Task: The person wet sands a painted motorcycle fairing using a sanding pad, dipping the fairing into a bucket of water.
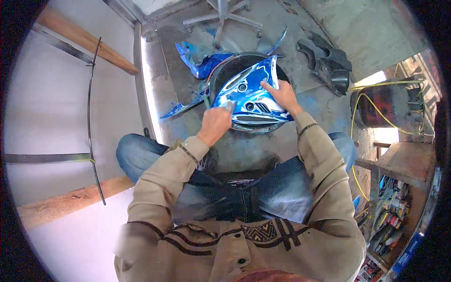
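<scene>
Workshop floor (319, 110): bare and grey, stained with blue smudges, seen from the head view, the only one here.
White wall (56, 113): runs along the left, crossed by wooden beams (80, 199) and a thin black cable (88, 113).
Right side: a dark drum (387, 108) with a yellow hose (353, 136) looped by it, and a wooden shelf (406, 160) above packed tools and oddments.
Far floor: a wheeled metal base (223, 16), dark moulded parts (324, 61), and a torn-looking blue piece (202, 61) beyond the work.
Black round tub (217, 80): on the floor in front of the seated person's crossed legs; whether it is a tub or a tyre is hard to tell.
Blue panel (251, 89): glossy, with white-streaked reflections, two round holes and dark slots; it lies tilted across the tub, apparently propped on it.
Left hand (216, 123): curled tight, seemingly pinching a small pale piece (229, 106) against the panel's near left part; the piece is too blurred to name.
Right hand (284, 96): clasps the panel's right edge, thumb on top, other fingers over the side.
Step in hand: probably rubbing or wiping the surface while the right hand steadies it.
Next stroke: would call for light, even pressure and a firm right-hand hold, lest the panel rock or slip.
</scene>
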A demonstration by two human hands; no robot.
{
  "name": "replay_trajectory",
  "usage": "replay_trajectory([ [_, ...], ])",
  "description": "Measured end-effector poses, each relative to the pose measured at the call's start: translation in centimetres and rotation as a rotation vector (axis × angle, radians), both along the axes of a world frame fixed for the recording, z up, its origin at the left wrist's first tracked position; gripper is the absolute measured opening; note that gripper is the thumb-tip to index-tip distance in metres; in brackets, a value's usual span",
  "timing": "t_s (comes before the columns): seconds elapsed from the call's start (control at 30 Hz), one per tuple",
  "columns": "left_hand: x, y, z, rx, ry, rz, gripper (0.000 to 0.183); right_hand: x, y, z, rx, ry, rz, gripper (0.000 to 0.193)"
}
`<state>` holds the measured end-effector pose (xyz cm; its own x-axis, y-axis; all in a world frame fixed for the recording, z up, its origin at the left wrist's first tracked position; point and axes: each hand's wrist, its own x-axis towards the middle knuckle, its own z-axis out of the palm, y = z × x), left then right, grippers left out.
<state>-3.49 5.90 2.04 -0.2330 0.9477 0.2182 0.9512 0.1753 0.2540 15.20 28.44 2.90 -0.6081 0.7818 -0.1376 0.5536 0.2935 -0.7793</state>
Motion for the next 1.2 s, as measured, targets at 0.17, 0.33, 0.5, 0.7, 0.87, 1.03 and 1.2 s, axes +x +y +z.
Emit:
replay_trajectory([
  [0.17,-0.6,-0.1,-0.3,-0.062,0.001,0.083,0.029,-0.3,0.1,-0.4,-0.013,0.005,0.018,0.065],
  [0.33,-0.3,-0.1,0.9,-0.021,-0.068,0.067,0.03,0.0,0.9,-1.0,0.059,-0.108,-0.029,0.062],
  [0.5,0.2,-0.4,-0.1,-0.053,0.0,0.06,0.029,-0.1,0.1,0.3,-0.084,0.007,0.012,0.064],
  [0.7,-1.2,0.4,0.4,-0.083,-0.025,0.139,0.03,-0.3,-0.2,1.1,0.013,-0.099,-0.011,0.06],
  [0.87,0.2,-0.1,1.0,-0.04,-0.053,0.003,0.029,-0.4,0.0,0.8,-0.015,-0.077,0.006,0.061],
  [1.03,-0.4,0.4,0.2,-0.063,-0.033,0.1,0.029,-0.8,-0.4,1.5,-0.022,-0.064,0.001,0.062],
  [1.2,-1.2,1.3,1.6,-0.072,-0.1,0.1,0.03,-0.4,0.3,0.1,0.01,-0.078,-0.019,0.066],
])
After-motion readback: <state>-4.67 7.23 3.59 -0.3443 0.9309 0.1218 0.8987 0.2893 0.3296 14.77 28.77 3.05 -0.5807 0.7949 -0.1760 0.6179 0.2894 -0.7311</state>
